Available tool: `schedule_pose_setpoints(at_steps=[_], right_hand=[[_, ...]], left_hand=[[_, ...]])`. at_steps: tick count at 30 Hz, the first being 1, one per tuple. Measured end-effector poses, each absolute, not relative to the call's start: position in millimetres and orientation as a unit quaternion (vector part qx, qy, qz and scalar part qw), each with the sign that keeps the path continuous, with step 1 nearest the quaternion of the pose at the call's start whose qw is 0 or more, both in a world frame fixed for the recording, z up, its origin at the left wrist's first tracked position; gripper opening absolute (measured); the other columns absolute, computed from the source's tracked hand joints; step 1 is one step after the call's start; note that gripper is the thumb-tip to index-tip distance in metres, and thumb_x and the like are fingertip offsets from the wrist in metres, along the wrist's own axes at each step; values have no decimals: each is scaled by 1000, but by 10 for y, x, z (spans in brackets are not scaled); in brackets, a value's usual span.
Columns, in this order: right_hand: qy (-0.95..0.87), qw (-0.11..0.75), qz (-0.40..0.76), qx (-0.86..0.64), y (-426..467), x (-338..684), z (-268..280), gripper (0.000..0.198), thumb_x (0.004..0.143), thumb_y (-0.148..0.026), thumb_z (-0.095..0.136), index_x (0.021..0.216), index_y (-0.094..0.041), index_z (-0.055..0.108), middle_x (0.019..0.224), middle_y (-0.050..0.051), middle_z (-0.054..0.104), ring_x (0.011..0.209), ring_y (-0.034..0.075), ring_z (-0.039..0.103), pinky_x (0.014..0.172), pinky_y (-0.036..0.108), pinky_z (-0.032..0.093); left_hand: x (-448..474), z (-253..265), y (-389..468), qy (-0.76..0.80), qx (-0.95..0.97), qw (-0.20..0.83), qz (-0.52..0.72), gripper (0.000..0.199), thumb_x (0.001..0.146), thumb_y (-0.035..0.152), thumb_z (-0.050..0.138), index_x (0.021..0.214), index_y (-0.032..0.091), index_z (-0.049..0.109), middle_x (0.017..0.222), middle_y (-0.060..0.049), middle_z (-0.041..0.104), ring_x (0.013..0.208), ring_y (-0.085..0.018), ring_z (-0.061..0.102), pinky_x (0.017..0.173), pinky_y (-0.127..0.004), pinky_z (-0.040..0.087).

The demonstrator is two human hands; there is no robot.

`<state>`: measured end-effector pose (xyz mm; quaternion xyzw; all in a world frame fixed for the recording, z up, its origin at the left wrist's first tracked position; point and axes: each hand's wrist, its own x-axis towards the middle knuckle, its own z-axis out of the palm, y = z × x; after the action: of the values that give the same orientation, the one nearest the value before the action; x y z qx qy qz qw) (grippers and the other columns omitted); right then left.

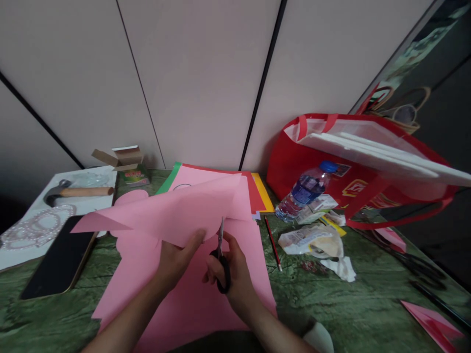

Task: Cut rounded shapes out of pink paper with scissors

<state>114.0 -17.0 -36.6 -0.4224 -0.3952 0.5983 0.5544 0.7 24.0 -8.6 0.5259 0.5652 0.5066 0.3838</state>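
Observation:
My left hand (180, 260) grips a curved sheet of pink paper (172, 211) by its near edge, thumb on top and the other fingers hidden beneath. In my right hand (233, 274) is a pair of scissors (221, 255) with black handles, the blades pointing away from me at the right edge of the raised sheet. That edge looks curved beside the blades. Below both hands lie more pink sheets (206, 309) on the green marbled table. Behind them, red, yellow and green sheets (259, 191) stick out from under a pink one.
A black phone (61, 260), a hammer (86, 191), a string of beads (37, 228) and a small open box (132, 169) are on the left. To the right are a red pencil (273, 243), a water bottle (305, 190), plastic wrappers (312, 240) and a large red bag (287, 157).

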Motion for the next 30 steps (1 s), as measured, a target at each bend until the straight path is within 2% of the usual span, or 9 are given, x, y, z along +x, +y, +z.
schedule_pose_setpoints(at_steps=[10,30], right_hand=[[-366,574,601,-419,-132,1201,-271,57,68,-33,66,113,-21,34,67,-5,56,56,13,58,54,27,42],[-379,574,586,-429,-139,1195,-339,54,70,-35,65,113,-20,35,62,-6,54,53,13,57,49,24,41]], left_hand=[[14,-69,218,542,566,393,482,17,67,30,62,74,15,62,67,-4,67,64,-19,63,57,-29,51],[4,-89,232,504,577,408,496,10,70,25,62,70,15,61,60,1,65,56,-13,61,50,-20,49]])
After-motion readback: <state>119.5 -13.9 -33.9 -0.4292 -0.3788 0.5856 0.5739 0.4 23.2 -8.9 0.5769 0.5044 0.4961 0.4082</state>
